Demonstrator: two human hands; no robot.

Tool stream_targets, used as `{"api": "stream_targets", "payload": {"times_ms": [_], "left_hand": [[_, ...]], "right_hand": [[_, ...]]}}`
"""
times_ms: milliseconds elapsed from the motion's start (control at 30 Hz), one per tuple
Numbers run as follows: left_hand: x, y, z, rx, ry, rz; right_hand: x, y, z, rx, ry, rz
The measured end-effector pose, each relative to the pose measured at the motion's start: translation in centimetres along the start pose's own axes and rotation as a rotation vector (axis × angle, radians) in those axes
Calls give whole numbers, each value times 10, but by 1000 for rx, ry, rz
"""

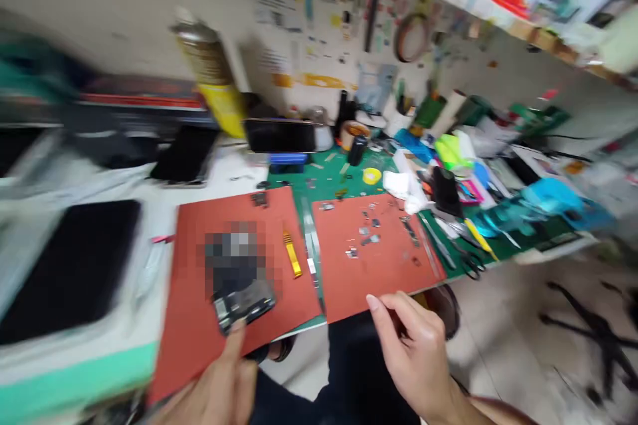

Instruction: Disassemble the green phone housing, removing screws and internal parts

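An opened phone lies on the left red mat, its upper part hidden by a pixelated patch. My left hand points at it, index finger stretched out and touching, or nearly touching, its lower edge; the other fingers are partly curled. Above the front edge of the right red mat is my right hand, thumb and index finger brought together. Anything between those fingertips is too small to make out. Several small phone parts are scattered on the right mat. A yellow strip-like piece rests beside the phone.
A green mat lies beneath. Scissors and a silver tool are at the right. A large black screen lies at the left. Behind stand a yellow spray can and a propped phone. Much is blurred.
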State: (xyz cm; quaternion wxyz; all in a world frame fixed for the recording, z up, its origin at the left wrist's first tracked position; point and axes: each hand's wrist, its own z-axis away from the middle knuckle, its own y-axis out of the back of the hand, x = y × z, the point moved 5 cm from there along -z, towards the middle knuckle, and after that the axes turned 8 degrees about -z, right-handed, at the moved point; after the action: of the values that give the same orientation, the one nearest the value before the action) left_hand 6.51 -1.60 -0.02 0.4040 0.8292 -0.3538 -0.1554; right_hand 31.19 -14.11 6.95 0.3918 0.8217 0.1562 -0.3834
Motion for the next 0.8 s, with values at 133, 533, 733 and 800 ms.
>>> {"api": "stream_targets", "payload": {"times_ms": [133, 533, 733, 800], "left_hand": [[26, 12, -7, -70, -108, -107], [34, 5, -3, -224, -101, -242], [26, 6, -2, -176, -123, -174], [21, 7, -1, -131, -113, -167]], "right_hand": [[-45, -39, -36, -249, 196, -116], [-99, -277, -144, -918, -342, -6], [-99, -296, -144, -788, -418, -36], [-104, -294, -145, -709, -391, -90]]}}
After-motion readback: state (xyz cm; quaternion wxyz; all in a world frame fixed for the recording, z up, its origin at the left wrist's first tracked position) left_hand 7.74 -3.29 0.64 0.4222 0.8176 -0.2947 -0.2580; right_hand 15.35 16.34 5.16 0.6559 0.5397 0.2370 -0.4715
